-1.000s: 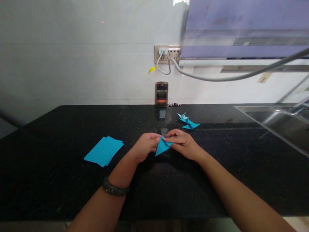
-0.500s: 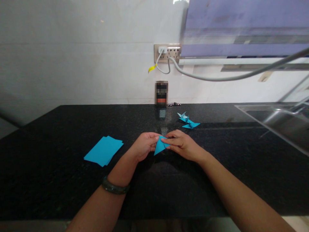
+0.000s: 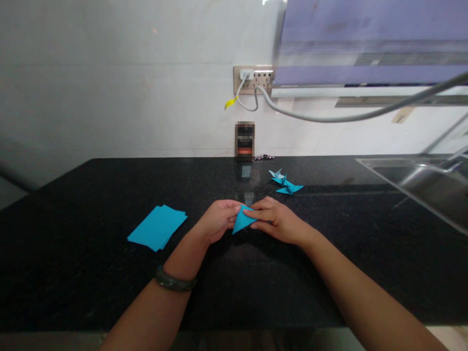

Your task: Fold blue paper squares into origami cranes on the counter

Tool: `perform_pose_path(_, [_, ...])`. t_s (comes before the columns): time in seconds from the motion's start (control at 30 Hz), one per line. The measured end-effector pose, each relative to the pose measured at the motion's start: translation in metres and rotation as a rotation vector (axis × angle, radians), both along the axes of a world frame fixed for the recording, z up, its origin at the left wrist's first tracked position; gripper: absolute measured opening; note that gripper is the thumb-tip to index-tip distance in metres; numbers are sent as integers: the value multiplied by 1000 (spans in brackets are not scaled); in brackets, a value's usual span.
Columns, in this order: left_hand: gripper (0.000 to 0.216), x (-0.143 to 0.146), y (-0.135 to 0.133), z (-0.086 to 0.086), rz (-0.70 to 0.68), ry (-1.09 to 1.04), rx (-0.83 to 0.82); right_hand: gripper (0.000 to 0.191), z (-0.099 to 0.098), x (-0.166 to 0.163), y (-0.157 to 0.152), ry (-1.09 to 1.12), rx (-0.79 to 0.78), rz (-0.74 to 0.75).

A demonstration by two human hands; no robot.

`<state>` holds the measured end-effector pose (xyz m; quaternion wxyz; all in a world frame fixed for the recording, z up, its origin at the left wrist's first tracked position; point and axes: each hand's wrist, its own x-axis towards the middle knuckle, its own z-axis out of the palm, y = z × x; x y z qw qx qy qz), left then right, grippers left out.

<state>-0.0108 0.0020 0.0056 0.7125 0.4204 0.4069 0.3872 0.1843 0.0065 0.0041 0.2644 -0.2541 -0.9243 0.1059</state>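
1. Nearest, a dark, rounded bangle (image 3: 175, 282) is worn above the left hand, over a glossy black speckled countertop (image 3: 252, 292).
2. A small piece of bright blue paper, folded into a pointed triangular shape (image 3: 242, 222), is held between both hands above the near-middle of the countertop; whether it is touching the surface cannot be told.
3. Its upper left edge is pinched between thumb and fingers by the left hand (image 3: 219, 222). Its right side is grasped by the right hand (image 3: 280, 219), one finger being laid across the face.
4. For a crisp fold, the layers are best kept aligned by the left-hand pinch, while the crease is pressed firmly from the point outward; if the edges are allowed to slip, the tip will probably be skewed.
5. A loosely squared stack of flat bright blue paper sheets (image 3: 157, 227) is set to the left, clear of the forearm.
6. Farther back, small blue folded-paper birds (image 3: 290, 188) are clustered beyond the right hand.
7. Against the white wall (image 3: 127, 97), a dark upright rectangular object (image 3: 244, 141) is propped, its front blurred.
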Motion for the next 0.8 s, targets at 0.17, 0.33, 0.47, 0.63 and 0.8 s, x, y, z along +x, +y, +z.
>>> perform_pose_path(0.17, [16, 0, 0, 1, 11, 3, -29, 35, 1, 0, -1, -1, -12, 5])
perform_pose_path(0.33, [13, 1, -1, 2, 77, 7, -49, 34, 1, -1, -1, -9, -6, 5])
perform_pose_path(0.47, [22, 4, -1, -2, 34, 25, 12, 34, 3, -3, -3, -17, -12, 6])
perform_pose_path(0.63, [24, 7, 0, -6, 120, 97, 36, 34, 5, -4, -4, -55, -10, 4])
perform_pose_path(0.8, [21, 10, -1, -7, 166, 135, 43, 33, 5, -4, -3, -79, 4, -11])
